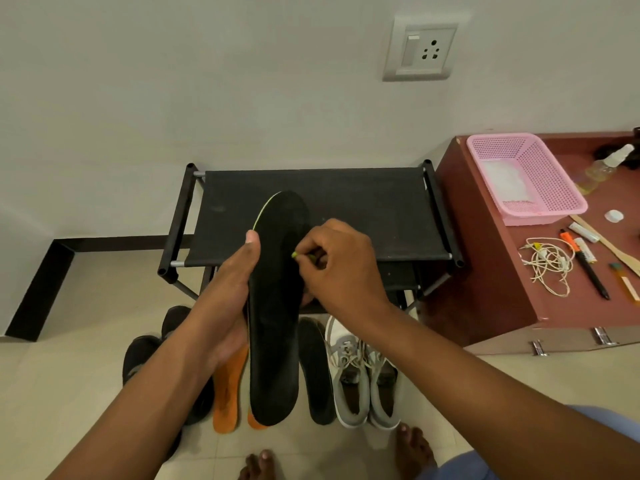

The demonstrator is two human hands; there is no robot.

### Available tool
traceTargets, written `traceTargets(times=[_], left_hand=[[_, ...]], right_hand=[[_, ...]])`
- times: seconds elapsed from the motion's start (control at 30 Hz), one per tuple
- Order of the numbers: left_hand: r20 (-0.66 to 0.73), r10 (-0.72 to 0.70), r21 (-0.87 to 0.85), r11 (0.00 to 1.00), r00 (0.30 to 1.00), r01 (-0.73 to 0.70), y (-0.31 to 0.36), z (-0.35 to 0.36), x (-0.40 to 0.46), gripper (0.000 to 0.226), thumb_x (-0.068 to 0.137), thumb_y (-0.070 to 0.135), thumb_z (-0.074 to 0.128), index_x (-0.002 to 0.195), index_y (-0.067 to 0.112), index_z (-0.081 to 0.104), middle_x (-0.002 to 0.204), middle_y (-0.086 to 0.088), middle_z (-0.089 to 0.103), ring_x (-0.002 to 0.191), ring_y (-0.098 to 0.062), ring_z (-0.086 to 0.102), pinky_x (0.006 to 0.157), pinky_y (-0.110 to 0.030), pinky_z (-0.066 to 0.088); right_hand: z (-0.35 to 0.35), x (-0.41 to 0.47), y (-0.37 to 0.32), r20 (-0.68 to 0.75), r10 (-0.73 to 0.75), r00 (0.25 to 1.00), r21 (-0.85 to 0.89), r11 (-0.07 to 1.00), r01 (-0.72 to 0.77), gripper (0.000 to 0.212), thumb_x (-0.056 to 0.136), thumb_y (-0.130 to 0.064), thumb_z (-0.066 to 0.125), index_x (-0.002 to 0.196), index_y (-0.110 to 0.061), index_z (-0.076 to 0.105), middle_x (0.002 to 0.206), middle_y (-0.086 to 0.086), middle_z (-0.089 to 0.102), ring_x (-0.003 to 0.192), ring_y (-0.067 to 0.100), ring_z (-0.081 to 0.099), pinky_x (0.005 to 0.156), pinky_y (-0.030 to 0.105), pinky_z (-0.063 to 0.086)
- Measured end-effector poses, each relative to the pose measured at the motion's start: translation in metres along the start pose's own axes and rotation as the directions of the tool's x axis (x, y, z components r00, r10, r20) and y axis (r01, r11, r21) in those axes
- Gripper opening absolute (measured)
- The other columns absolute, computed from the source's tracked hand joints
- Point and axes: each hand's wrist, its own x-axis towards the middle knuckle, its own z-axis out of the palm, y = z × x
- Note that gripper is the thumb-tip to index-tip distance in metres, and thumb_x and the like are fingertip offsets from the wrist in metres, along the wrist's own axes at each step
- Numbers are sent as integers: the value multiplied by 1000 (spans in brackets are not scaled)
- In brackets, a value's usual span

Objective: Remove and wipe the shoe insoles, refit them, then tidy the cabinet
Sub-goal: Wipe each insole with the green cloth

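Note:
My left hand (228,289) holds a long black insole (275,306) with a green edge upright over the floor. My right hand (341,268) presses against the insole's right side, its fingers closed on a small yellow-green item that is mostly hidden. On the tiles below lie two orange insoles (228,393), another black insole (317,368), a pair of grey laced shoes (363,372) and dark shoes (145,355) at the left. The black fabric shoe rack (363,209) stands against the wall behind my hands.
A brown cabinet (485,271) stands to the right of the rack. On it are a pink basket (530,178), a spray bottle (609,164), a tangled white cable (550,263), pens and a wooden spatula. My bare feet (414,452) are at the bottom edge.

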Motion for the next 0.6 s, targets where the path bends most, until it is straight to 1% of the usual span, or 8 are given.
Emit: traceTargets(times=[0.1, 0.2, 0.3, 0.37, 0.43, 0.5, 0.53, 0.6], left_hand=[[83, -42, 35, 999, 996, 39, -6, 4, 1, 59, 104, 58, 34, 146, 21, 53, 132, -16, 69, 121, -36, 68, 99, -48, 58], [132, -55, 70, 996, 990, 46, -10, 8, 1, 56, 104, 56, 37, 146, 23, 51, 130, -17, 70, 117, -38, 70, 94, -46, 61], [139, -40, 104, 994, 989, 26, -10, 14, 0, 50, 104, 54, 38, 142, 25, 54, 125, -14, 73, 112, -38, 72, 89, -45, 63], [139, -28, 161, 987, 990, 6, -10, 18, -1, 49, 105, 54, 32, 138, 26, 57, 120, -12, 75, 109, -35, 74, 88, -44, 63], [114, -30, 197, 980, 993, 7, -10, 20, -2, 53, 105, 58, 25, 131, 30, 61, 114, -9, 78, 105, -30, 76, 84, -40, 64], [51, -31, 166, 986, 998, 22, -12, 17, -2, 60, 102, 65, 21, 127, 31, 65, 113, -6, 78, 103, -27, 76, 79, -37, 64], [10, -28, 140, 990, 1000, 26, -12, 15, -2, 66, 100, 68, 22, 126, 28, 67, 114, -8, 78, 104, -26, 76, 78, -37, 64], [-70, -30, 112, 993, 997, 38, -12, 9, 0, 76, 96, 74, 26, 122, 20, 72, 114, -12, 77, 106, -26, 75, 87, -40, 60]], right_hand=[[-11, 13, 9, -128, 23, 992, -33, 999, -27, 12, 81, -7, 80, 80, -16, 72, 86, -5, 63, 77, 6, 61, 69, 28, 54], [-21, 21, 14, -221, 11, 975, -31, 999, -19, 12, 82, -8, 80, 80, -16, 72, 84, -6, 64, 77, 6, 62, 69, 28, 55], [-23, 20, 10, -248, -27, 968, -6, 1000, 27, 9, 84, -6, 79, 82, -13, 73, 87, -5, 67, 80, 6, 63, 70, 26, 56], [-20, 17, 6, -244, -55, 968, 17, 998, 61, 8, 85, -5, 78, 84, -11, 74, 89, -3, 69, 84, 6, 65, 73, 25, 56], [-14, 13, -1, -221, -87, 972, 41, 994, 98, 7, 84, -5, 78, 85, -10, 75, 91, -2, 71, 86, 6, 66, 76, 24, 56], [-7, 6, -11, -160, -133, 978, 76, 986, 146, 6, 84, -5, 78, 87, -9, 76, 92, -1, 71, 88, 7, 66, 79, 22, 55], [-3, 2, -16, -114, -159, 981, 94, 981, 170, 7, 84, -4, 78, 89, -9, 77, 93, 0, 71, 89, 7, 65, 81, 22, 55], [5, -9, -24, -19, -204, 979, 114, 972, 205, 12, 84, -4, 76, 95, -7, 77, 97, 2, 71, 92, 9, 65, 83, 24, 55]])
